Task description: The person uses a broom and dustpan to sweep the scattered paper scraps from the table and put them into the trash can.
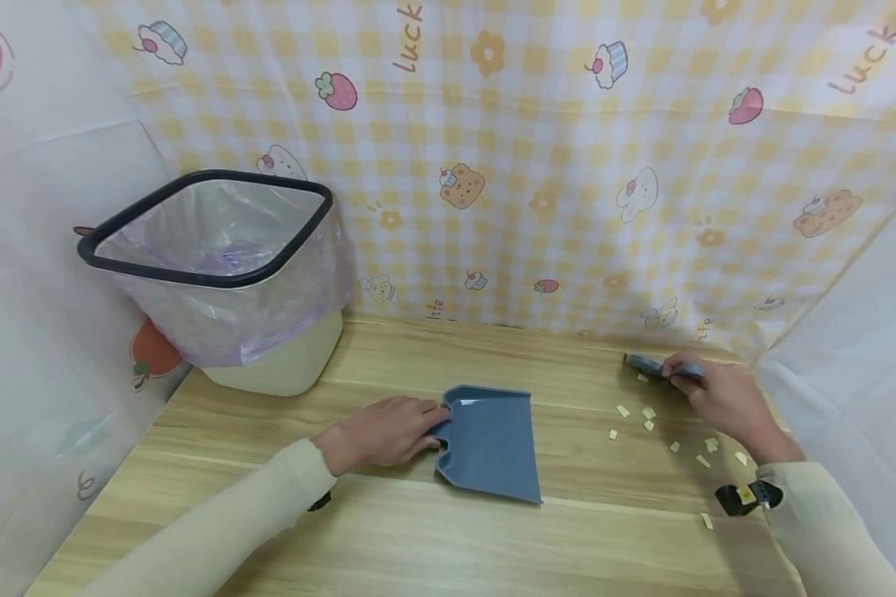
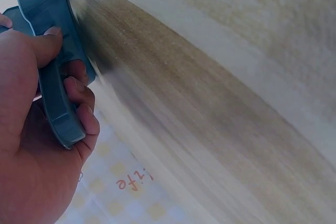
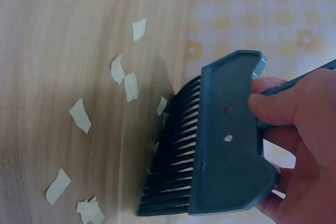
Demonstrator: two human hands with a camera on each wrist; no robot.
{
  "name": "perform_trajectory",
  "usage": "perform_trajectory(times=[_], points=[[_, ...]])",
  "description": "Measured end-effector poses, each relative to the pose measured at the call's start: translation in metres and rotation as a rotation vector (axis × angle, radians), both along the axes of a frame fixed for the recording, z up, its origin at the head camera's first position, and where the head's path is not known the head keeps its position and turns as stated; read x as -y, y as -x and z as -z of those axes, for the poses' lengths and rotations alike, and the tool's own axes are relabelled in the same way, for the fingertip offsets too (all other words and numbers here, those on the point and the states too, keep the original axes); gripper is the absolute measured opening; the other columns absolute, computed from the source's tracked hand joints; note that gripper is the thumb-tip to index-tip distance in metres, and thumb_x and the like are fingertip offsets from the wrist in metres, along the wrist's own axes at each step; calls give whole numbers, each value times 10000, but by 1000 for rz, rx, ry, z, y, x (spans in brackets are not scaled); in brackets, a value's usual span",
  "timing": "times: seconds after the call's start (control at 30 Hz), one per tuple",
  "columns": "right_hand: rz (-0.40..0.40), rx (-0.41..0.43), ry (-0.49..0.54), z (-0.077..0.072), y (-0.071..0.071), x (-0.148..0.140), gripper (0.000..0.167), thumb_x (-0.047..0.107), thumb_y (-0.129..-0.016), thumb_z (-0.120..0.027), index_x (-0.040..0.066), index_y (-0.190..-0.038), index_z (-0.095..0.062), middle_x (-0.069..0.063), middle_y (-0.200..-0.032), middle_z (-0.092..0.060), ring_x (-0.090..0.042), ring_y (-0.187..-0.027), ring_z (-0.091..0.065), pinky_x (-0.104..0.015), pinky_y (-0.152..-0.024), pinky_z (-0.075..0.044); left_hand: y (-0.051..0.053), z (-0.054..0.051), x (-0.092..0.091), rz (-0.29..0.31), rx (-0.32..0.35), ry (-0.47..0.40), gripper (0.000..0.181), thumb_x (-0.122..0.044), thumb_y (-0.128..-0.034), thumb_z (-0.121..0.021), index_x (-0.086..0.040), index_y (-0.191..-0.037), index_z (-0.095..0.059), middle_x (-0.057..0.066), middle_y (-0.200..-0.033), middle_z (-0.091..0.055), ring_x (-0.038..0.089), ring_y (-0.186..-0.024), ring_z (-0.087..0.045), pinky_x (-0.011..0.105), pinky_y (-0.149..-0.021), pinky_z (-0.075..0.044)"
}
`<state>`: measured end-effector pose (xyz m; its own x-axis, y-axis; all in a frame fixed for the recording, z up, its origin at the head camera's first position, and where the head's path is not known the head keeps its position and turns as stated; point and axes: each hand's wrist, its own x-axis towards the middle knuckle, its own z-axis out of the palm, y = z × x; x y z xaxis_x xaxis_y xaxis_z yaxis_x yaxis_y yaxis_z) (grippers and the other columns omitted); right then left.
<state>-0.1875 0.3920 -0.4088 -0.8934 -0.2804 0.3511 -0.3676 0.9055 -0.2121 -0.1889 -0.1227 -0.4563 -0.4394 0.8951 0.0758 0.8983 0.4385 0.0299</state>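
A blue-grey dustpan [image 1: 493,444] lies on the wooden table with its wide mouth facing right. My left hand [image 1: 392,431] grips its handle [image 2: 60,103], fingers curled round it. Over at the right, my right hand [image 1: 728,402] holds a small hand brush [image 1: 650,366] by its handle. In the right wrist view the brush's dark bristles [image 3: 176,156] touch the table beside some paper scraps. Several pale paper scraps [image 1: 649,412] are scattered left of and in front of the brush. More scraps [image 3: 131,86] show close up in the right wrist view.
A cream bin [image 1: 284,365] with a black rim and a clear purple-tinted liner [image 1: 269,323] stands at the back left. Behind the table [image 1: 433,547] hangs a yellow checked curtain [image 1: 538,166]. White sheeting [image 1: 866,348] borders the right side.
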Motion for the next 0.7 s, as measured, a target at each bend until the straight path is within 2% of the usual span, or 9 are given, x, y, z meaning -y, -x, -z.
perform_trajectory(times=[0.17, 0.47, 0.6, 0.7], points=[[-64, 13, -12, -2, -5, 9, 208, -42, -951, -794, 127, -1070, -767, -73, -929, -789, -118, -601, -520, -404, -576, -458, 0, 0, 1, 2, -4, -5, 357, -204, -1150, -612, 42, -1406, -649, 149, -1280, -721, 256, -1129, -736, 379, -990, -606], [-150, 38, -4, -9, -17, 28, 247, -9, -942, -831, 203, -1041, -752, 16, -932, -786, -5, -589, -453, -335, -568, -428, -1, 0, 1, -10, 6, -2, 362, -200, -1146, -622, 46, -1409, -652, 158, -1293, -720, 264, -1145, -736, 384, -997, -605], [-185, 139, 36, -14, -24, 35, 266, -5, -983, -792, 242, -1061, -729, 34, -951, -780, 13, -552, -399, -284, -537, -375, -1, -1, 0, -9, 3, -9, 363, -199, -1145, -624, 49, -1408, -654, 160, -1289, -722, 265, -1141, -738, 385, -994, -607], [-213, 185, 60, -18, -29, 40, 285, -10, -986, -782, 256, -1073, -731, 51, -962, -784, 16, -557, -421, -270, -534, -384, 0, 0, 0, -5, -3, -15, 362, -202, -1145, -624, 49, -1404, -656, 156, -1278, -724, 260, -1128, -741, 383, -984, -611]])
